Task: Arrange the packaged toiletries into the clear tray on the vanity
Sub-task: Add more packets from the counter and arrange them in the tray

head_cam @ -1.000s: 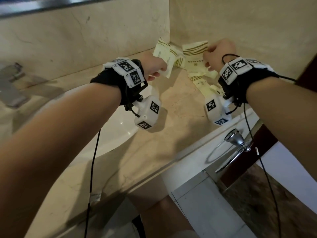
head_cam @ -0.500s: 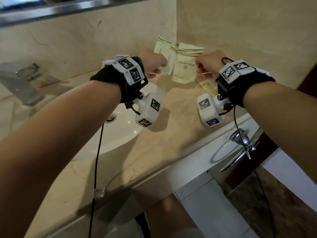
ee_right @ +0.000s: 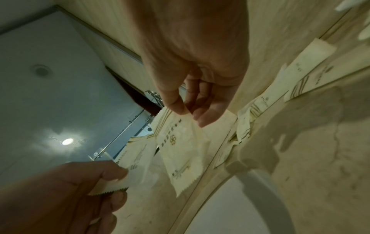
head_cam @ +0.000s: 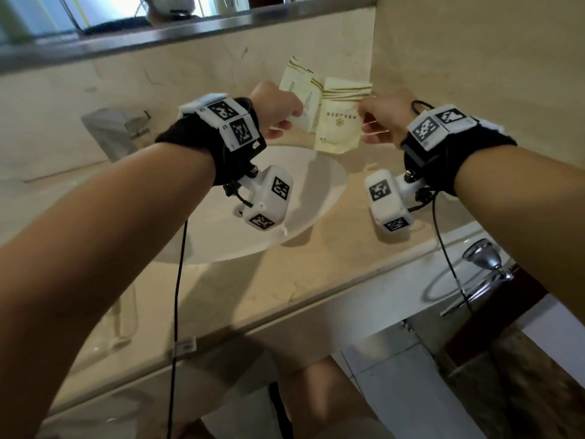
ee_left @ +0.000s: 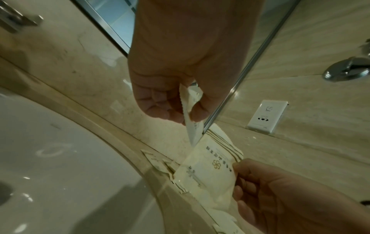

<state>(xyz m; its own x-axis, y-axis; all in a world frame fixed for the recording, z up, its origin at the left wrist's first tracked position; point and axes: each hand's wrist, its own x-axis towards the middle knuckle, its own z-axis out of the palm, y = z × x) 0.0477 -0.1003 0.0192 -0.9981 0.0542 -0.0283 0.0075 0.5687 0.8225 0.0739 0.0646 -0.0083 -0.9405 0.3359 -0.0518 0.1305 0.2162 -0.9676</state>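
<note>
My left hand (head_cam: 285,122) pinches a cream packet with gold stripes (head_cam: 299,90) by its lower edge. My right hand (head_cam: 367,125) pinches a second, larger cream packet (head_cam: 340,122) by its right side. Both packets hang upright, side by side, above the far rim of the basin. In the left wrist view the thumb and fingers (ee_left: 196,114) clamp the thin packet (ee_left: 191,129) edge-on. In the right wrist view the fingertips (ee_right: 180,109) hold the printed packet (ee_right: 184,147). More packets (ee_right: 248,120) lie on the counter by the wall. No clear tray is in view.
The white basin (head_cam: 310,198) is set in a beige marble counter (head_cam: 253,280), with a chrome faucet (head_cam: 114,128) at the left. A mirror ledge (head_cam: 190,36) runs above. A chrome towel ring (head_cam: 484,264) hangs below the counter's right end. A wall socket (ee_left: 266,115) is on the side wall.
Both hands have lifted their packets from the pile in the back corner and carried them left, to above the basin's far rim. The head view has tilted up.
</note>
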